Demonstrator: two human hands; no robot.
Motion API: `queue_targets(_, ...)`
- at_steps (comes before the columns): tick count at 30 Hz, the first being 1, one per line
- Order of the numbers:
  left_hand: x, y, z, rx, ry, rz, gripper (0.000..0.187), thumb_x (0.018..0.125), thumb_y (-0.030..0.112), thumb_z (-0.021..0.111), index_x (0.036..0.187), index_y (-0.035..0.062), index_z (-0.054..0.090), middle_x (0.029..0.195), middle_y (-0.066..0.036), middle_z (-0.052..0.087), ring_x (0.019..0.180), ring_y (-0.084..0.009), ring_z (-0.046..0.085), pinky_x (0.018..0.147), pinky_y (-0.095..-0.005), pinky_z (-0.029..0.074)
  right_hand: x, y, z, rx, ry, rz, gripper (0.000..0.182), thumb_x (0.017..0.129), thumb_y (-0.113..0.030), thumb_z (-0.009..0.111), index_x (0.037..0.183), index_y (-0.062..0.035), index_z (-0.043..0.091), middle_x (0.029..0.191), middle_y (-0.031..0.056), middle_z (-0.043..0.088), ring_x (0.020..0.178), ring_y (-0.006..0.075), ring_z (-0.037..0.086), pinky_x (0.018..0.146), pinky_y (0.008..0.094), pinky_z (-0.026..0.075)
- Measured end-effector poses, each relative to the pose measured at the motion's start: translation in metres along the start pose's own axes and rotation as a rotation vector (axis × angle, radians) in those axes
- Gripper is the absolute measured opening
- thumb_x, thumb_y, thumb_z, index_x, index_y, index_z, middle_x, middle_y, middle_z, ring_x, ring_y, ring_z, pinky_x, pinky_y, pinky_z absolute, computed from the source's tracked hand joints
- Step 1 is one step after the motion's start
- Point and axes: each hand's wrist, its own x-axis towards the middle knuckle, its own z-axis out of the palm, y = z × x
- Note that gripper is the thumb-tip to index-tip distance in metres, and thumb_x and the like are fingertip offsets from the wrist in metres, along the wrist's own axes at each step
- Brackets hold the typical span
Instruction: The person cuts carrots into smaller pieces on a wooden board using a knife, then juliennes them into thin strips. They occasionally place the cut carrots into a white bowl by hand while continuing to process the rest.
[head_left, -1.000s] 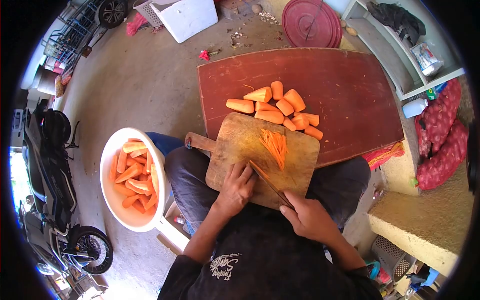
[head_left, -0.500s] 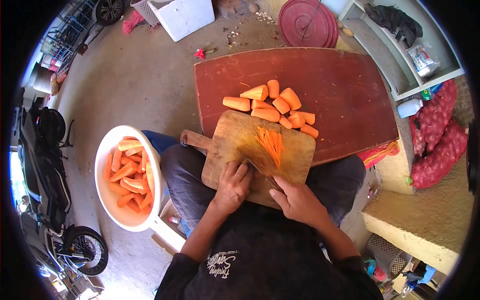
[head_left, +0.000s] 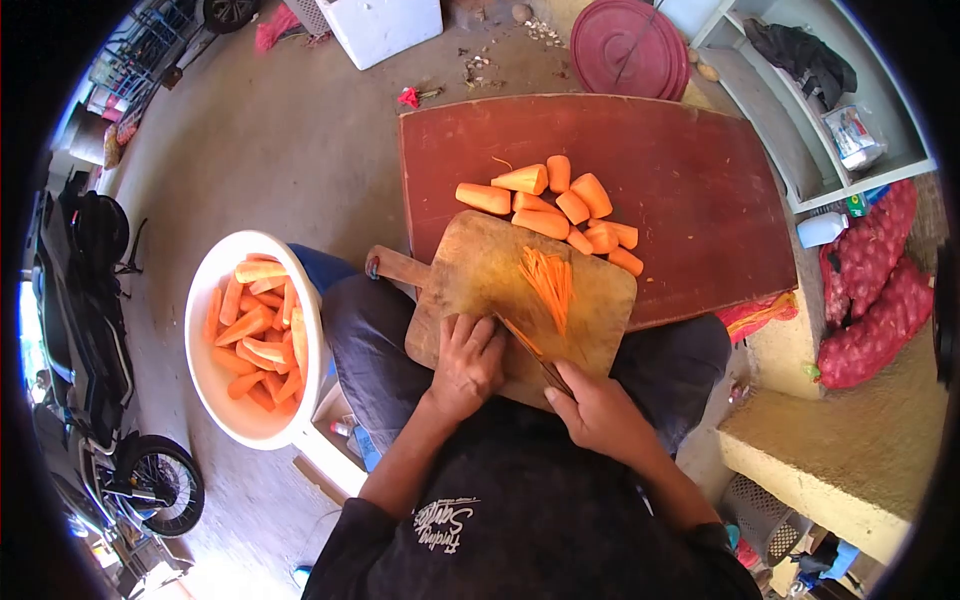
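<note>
While the right hand (head_left: 600, 412) grips a knife (head_left: 535, 355) with fingers wrapped tight round the handle, the left hand (head_left: 466, 362) sits flat on the cutting board (head_left: 470, 275), fingers pressed together over a carrot piece you can barely see, so this looks like mid-julienne to me. A pile of thin carrot strips (head_left: 551, 283) lies on the board just beyond the blade, and the chunky carrot pieces (head_left: 550, 208) wait on the red worktop (head_left: 690, 180) just past the board's far edge. A white bowl (head_left: 203, 300) of peeled carrots sits left of the board. Next cut probably needs those fingertips tucked back. The blade is mostly hidden between the hands, and what's actually being sliced is hard to make out.
</note>
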Motion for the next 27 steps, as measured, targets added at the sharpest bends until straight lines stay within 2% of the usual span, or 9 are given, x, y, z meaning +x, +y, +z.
queue_targets(4,0.004,-0.001,0.002,-0.022,0.049,0.002,0.041,0.070,0.006,0.074,0.110,-0.0031,0.074,0.113,-0.016,0.065,0.110,-0.0357,0.063,0.096,-0.0513,0.049,0.015,-0.002,-0.004,0.032,-0.027,0.011,0.036,0.109,-0.021,0.065,0.135,0.0032,0.061,0.103,0.0327,0.073,0.098,0.0538,0.072,0.085,0.0574,0.057)
queue_targets(10,-0.001,-0.001,0.003,-0.050,0.051,-0.028,0.043,0.069,0.007,0.074,0.111,-0.0036,0.074,0.113,-0.016,0.064,0.109,-0.0366,0.062,0.097,-0.0515,0.049,0.007,0.005,0.009,0.002,0.047,-0.034,0.036,0.109,-0.021,0.064,0.136,0.0020,0.061,0.099,0.0310,0.072,0.093,0.0529,0.071,0.081,0.0531,0.056)
queue_targets(13,-0.001,-0.003,0.006,-0.052,0.068,-0.019,0.041,0.067,0.008,0.074,0.107,-0.0034,0.074,0.112,-0.016,0.063,0.109,-0.0373,0.062,0.097,-0.0516,0.049,0.019,-0.003,0.000,0.018,-0.030,0.017,0.036,0.109,-0.021,0.065,0.135,0.0035,0.061,0.101,0.0323,0.073,0.096,0.0545,0.071,0.084,0.0575,0.057)
queue_targets(16,-0.001,-0.004,0.005,-0.048,0.087,-0.025,0.040,0.067,0.008,0.074,0.105,-0.0036,0.073,0.111,-0.016,0.062,0.109,-0.0375,0.061,0.096,-0.0516,0.049,0.002,-0.001,-0.005,0.046,-0.002,-0.048,0.036,0.108,-0.020,0.066,0.135,0.0036,0.061,0.102,0.0321,0.073,0.096,0.0543,0.071,0.083,0.0575,0.057)
queue_targets(19,-0.005,-0.003,0.009,-0.054,0.081,-0.045,0.041,0.067,0.008,0.075,0.105,-0.0039,0.073,0.110,-0.016,0.062,0.107,-0.0374,0.060,0.096,-0.0515,0.049,0.005,0.001,0.002,0.024,0.029,-0.026,0.030,0.109,-0.022,0.064,0.128,0.0013,0.063,0.095,0.0300,0.071,0.090,0.0519,0.071,0.077,0.0527,0.055)
queue_targets(22,-0.004,-0.003,0.010,-0.066,0.093,-0.042,0.039,0.066,0.007,0.074,0.104,-0.0036,0.073,0.108,-0.016,0.060,0.104,-0.0372,0.060,0.095,-0.0515,0.049,0.018,0.000,0.004,-0.017,0.006,-0.037,0.029,0.109,-0.021,0.064,0.127,0.0012,0.063,0.095,0.0294,0.071,0.090,0.0512,0.071,0.077,0.0527,0.055)
queue_targets(25,-0.005,-0.006,0.010,-0.066,0.102,-0.049,0.037,0.066,0.007,0.074,0.101,-0.0029,0.072,0.106,-0.016,0.060,0.102,-0.0371,0.059,0.094,-0.0507,0.049,0.006,-0.005,0.000,0.035,0.006,-0.062,0.037,0.108,-0.021,0.066,0.134,0.0053,0.062,0.104,0.0323,0.073,0.098,0.0544,0.071,0.085,0.0552,0.057)
queue_targets(27,-0.008,-0.002,0.012,-0.073,0.114,-0.058,0.036,0.066,0.006,0.074,0.101,-0.0027,0.072,0.105,-0.016,0.060,0.102,-0.0371,0.060,0.093,-0.0499,0.049,0.006,-0.002,0.003,0.008,0.028,-0.071,0.037,0.108,-0.021,0.066,0.136,0.0025,0.063,0.100,0.0299,0.073,0.094,0.0519,0.072,0.081,0.0524,0.057)
